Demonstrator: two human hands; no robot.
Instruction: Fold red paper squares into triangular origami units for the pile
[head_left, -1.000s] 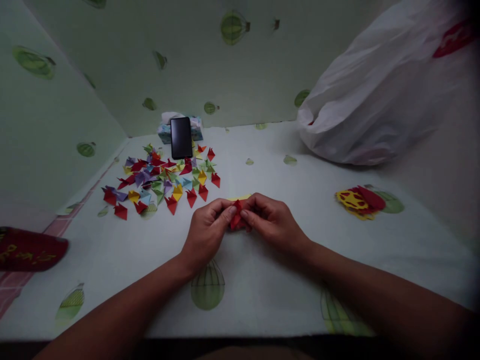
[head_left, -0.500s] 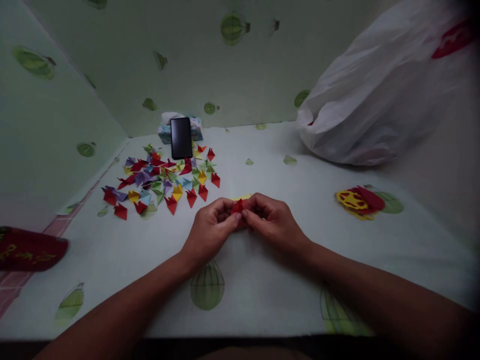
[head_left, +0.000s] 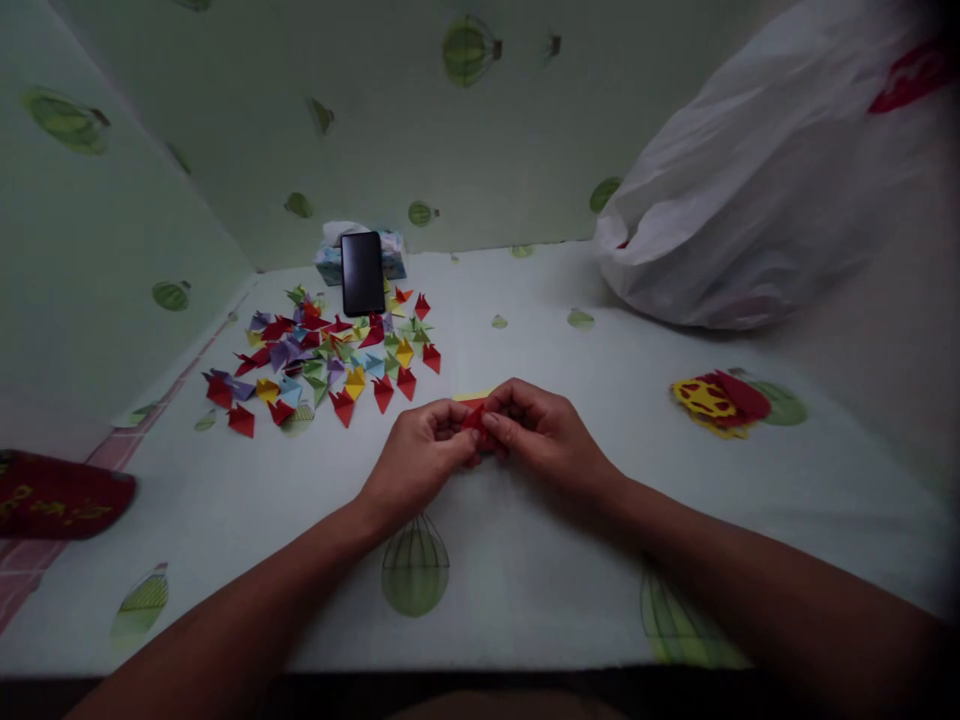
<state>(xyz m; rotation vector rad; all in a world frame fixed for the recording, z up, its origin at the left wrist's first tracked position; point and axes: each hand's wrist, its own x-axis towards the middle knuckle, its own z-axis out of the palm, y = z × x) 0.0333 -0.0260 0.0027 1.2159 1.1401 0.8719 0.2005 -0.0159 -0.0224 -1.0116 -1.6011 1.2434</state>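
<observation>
My left hand [head_left: 418, 462] and my right hand [head_left: 541, 432] meet at the middle of the table, both pinched on a small folded red paper piece [head_left: 475, 416]. Most of that piece is hidden by my fingers. A strip of yellow paper [head_left: 474, 396] shows on the table just behind my fingertips. To the far left of my hands lies a spread of several small folded paper pieces [head_left: 330, 358] in red, yellow, green, purple and blue.
A black phone [head_left: 362, 273] leans against a tissue box [head_left: 390, 252] at the back. A big white plastic bag [head_left: 772, 180] fills the back right. A red and yellow paper stack [head_left: 720, 402] lies at the right, a red pouch [head_left: 60, 494] at the left edge.
The red piece has turned between my fingers and my hands have shifted slightly away from me. Less of the red paper shows now.
</observation>
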